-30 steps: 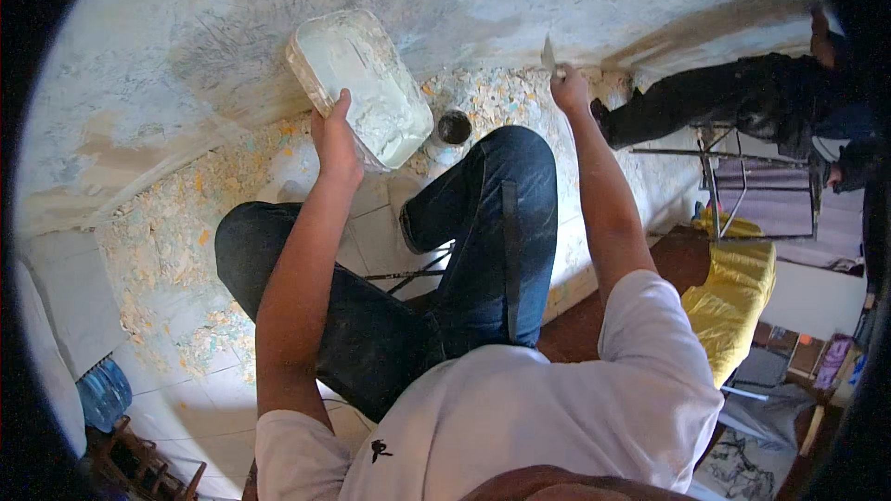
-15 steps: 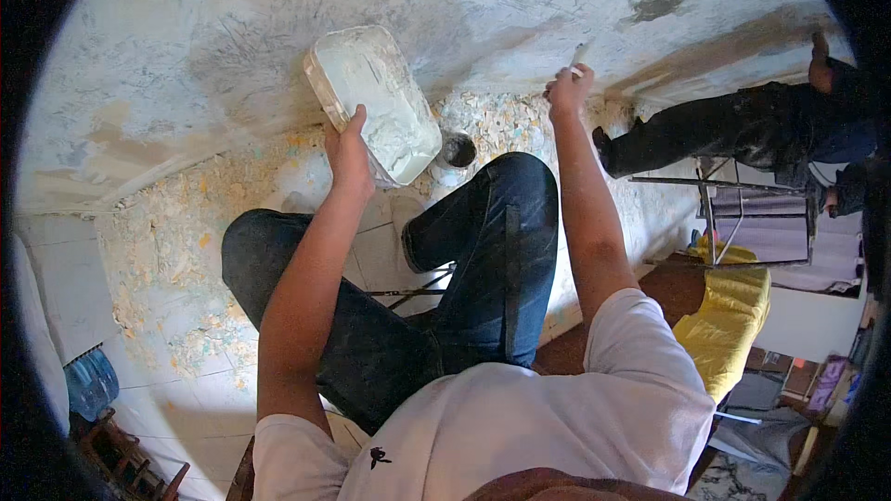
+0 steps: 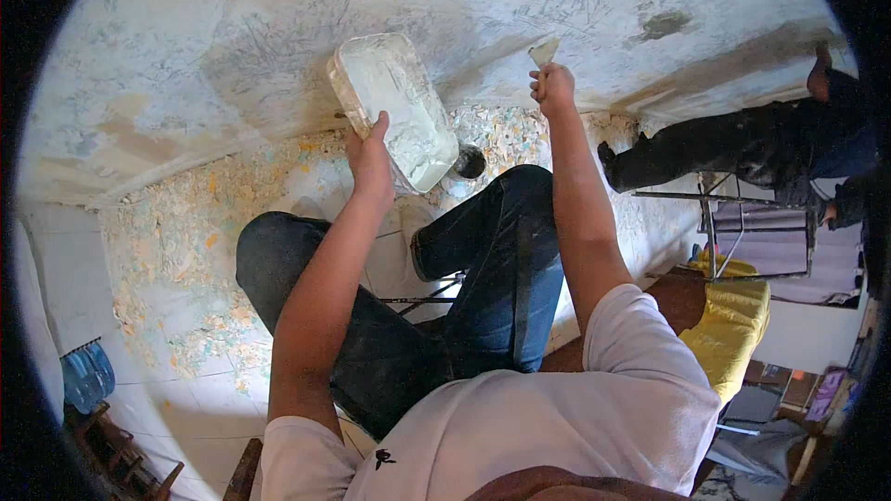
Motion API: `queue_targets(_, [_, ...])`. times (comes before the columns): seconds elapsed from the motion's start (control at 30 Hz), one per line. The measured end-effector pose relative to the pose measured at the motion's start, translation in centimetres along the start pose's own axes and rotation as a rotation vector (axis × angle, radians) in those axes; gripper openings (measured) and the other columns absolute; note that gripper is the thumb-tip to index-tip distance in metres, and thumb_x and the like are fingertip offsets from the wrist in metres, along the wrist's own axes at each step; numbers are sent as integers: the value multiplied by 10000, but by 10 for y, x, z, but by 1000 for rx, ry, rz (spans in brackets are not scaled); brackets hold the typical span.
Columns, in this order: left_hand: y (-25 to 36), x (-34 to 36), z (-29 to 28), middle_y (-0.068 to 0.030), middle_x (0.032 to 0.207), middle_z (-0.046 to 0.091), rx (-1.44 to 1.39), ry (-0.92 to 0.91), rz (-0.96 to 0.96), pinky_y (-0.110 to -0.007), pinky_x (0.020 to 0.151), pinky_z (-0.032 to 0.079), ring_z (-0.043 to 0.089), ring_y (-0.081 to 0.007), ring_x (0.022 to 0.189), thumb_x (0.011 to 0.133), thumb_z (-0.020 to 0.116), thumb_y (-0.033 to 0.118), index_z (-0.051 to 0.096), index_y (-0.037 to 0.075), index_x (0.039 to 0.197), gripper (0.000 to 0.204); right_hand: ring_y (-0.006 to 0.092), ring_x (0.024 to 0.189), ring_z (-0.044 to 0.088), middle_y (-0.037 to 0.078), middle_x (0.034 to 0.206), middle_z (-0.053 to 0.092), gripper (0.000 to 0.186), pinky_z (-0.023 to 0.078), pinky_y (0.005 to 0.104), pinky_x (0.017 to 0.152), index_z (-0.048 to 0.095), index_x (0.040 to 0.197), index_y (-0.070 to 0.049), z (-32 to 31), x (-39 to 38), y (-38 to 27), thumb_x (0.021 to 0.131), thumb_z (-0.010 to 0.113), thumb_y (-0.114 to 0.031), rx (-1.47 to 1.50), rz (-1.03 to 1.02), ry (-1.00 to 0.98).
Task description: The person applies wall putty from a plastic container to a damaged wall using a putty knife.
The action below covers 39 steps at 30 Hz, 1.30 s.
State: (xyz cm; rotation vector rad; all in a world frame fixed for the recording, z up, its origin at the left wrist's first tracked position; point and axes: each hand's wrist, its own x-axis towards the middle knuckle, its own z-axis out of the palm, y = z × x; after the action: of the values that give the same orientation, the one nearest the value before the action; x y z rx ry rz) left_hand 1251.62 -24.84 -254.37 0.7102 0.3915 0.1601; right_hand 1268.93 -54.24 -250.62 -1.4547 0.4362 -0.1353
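My left hand (image 3: pixel 369 156) is closed on the near left rim of a rectangular plastic tub (image 3: pixel 390 83), thumb over the edge. Pale, creamy filler (image 3: pixel 418 134) coats the tub's inside, thickest at its near end. Up and to the right, my right hand (image 3: pixel 554 88) grips a putty knife (image 3: pixel 544 51), its flared blade pointing toward the wall. The patchy grey-white wall (image 3: pixel 278 28) fills the upper part of the view. Whether the blade touches it, I cannot tell. A dark-mouthed round can (image 3: pixel 470 162) stands beyond my knee, beside the tub.
Paint flakes (image 3: pixel 223 223) litter the tiled floor along the wall. At right, another person's dark-trousered leg (image 3: pixel 715 144) stretches over a metal-framed stand (image 3: pixel 756 232). A yellow cloth (image 3: pixel 729 325) drapes below it. Large blue bottles (image 3: pixel 88 376) and wooden furniture (image 3: pixel 121 455) are at lower left.
The putty knife has turned so its blade's wide face shows, and my right hand has shifted slightly left and up. The tub and my left hand appear a little further right.
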Motion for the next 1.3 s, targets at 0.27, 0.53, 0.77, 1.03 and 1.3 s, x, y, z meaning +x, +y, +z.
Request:
queue_targets(0.27, [-22,23,-5,-144,1260,537,-33,-84,-65,-358,967,416,528,-253,1155,888,617,150,429,-6,1325,501,219,621,497,114,906,543,270,416,358,494,417,1118,-103,45,40,24,858,461,-44,184,-175,277])
queue_targets(0.53, [-25,12,9,-155,1303,506,-60,-40,-81,-375,988,407,517,-264,1172,892,611,137,387,-12,1358,538,198,600,470,122,940,525,411,381,315,452,310,1206,-180,77,14,10,866,460,-5,617,-14,400])
queue_targets(0.77, [-13,2,19,-151,1297,504,14,-21,-21,-375,991,401,510,-263,1178,894,615,152,389,-10,1351,534,176,599,476,117,967,553,452,352,291,445,321,1235,-203,56,7,25,856,455,4,375,-73,153])
queue_targets(1.03, [-5,0,21,-148,1277,521,15,-36,-4,-364,994,386,515,-254,1159,896,612,148,419,-9,1330,500,168,594,439,115,988,565,211,363,313,489,519,1081,-148,40,17,29,910,398,-169,752,-1,21])
queue_targets(1.3, [-2,-3,20,-147,1290,514,57,-22,18,-355,985,401,522,-256,1154,894,620,153,403,-20,1341,526,223,597,453,153,982,531,398,386,350,507,285,1275,-163,88,26,26,919,447,-88,575,-50,163])
